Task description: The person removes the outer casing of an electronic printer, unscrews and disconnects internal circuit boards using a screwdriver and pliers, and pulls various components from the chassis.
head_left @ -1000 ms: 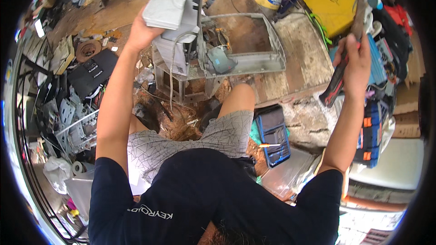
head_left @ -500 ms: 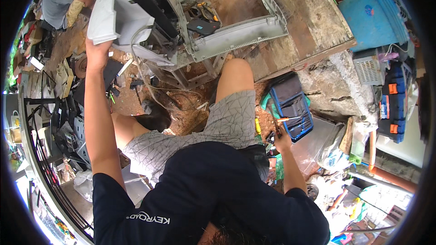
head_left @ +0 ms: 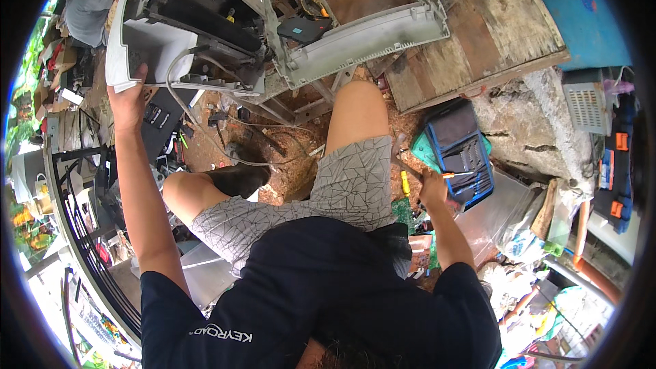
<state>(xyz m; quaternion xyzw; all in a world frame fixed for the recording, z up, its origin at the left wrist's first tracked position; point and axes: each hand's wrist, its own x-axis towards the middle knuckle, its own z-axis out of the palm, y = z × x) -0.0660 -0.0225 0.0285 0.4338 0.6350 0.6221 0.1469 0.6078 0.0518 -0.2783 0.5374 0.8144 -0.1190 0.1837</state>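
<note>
My left hand [head_left: 128,102] grips the near left corner of a white plastic machine housing [head_left: 117,61], its thumb over the edge. Inside the housing, dark parts and a long black roller-like piece [head_left: 212,24] show; a grey cable [head_left: 184,102] loops down from it. Low on the right, my right hand [head_left: 432,190] is closed around a dark, narrow tool whose kind I cannot make out. Beside that hand an open blue-edged tool pouch [head_left: 459,154] holds several small tools. An orange-and-white screwdriver [head_left: 456,175] lies across it, and a yellow-handled tool [head_left: 405,183] is on the ground nearby.
A grey plastic frame [head_left: 369,41] sits right of the housing, with a black device [head_left: 304,30] and yellow-handled pliers inside it. Farther right are a wooden board [head_left: 478,20] and a blue bin [head_left: 588,20]. Another person [head_left: 89,17] crouches at far left. Scrap covers the left ground.
The white housing has tilted, showing more of its inside, and my left hand has shifted left and nearer with it. My right hand has moved slightly right and away from me.
</note>
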